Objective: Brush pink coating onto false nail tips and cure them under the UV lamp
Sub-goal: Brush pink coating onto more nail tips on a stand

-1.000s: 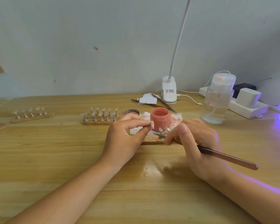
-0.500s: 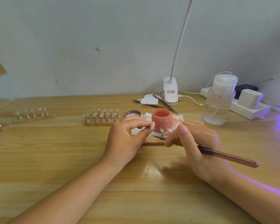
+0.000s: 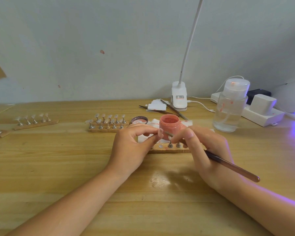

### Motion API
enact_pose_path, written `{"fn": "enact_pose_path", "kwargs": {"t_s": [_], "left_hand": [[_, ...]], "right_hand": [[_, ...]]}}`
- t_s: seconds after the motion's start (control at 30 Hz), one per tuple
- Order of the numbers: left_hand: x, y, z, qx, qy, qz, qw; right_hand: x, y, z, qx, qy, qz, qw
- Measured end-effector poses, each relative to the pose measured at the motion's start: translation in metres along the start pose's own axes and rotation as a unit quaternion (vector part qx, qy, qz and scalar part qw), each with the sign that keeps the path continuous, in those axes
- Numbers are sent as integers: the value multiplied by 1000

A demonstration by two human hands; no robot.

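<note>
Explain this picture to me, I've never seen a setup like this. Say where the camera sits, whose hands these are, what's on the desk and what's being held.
There is no machine: a person works with bare hands, filmed by a camera worn on their head, looking forward and down. The left hand pinches a nail tip on its stand. The right hand holds a brush, its tip at that nail. Behind the hands on the wooden desk stands an open pink jar on a paper towel, its lid beside it. A wooden strip carries small metal stands; more strips with clear tips lie to the left. To the right are a clear bottle, a clip lamp and a UV lamp glowing purple.
</note>
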State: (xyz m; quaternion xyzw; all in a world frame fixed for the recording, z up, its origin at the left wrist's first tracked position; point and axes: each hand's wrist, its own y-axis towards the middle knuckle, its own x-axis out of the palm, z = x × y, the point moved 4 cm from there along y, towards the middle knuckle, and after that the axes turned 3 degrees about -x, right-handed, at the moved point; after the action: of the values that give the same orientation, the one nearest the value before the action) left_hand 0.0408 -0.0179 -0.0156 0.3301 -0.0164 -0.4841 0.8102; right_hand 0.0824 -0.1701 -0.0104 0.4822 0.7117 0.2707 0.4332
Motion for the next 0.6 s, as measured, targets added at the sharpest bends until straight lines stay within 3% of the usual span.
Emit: {"fn": "enact_pose_path", "kwargs": {"t_s": [0.37,0.6], "left_hand": [[-1,0,-1,0,14,16,1000],[-3,-1,1,3,25,31,999]], "right_hand": [[1,-1,2,12,26,-7,1000],[-4,-1,0,21,27,35,999]]}}
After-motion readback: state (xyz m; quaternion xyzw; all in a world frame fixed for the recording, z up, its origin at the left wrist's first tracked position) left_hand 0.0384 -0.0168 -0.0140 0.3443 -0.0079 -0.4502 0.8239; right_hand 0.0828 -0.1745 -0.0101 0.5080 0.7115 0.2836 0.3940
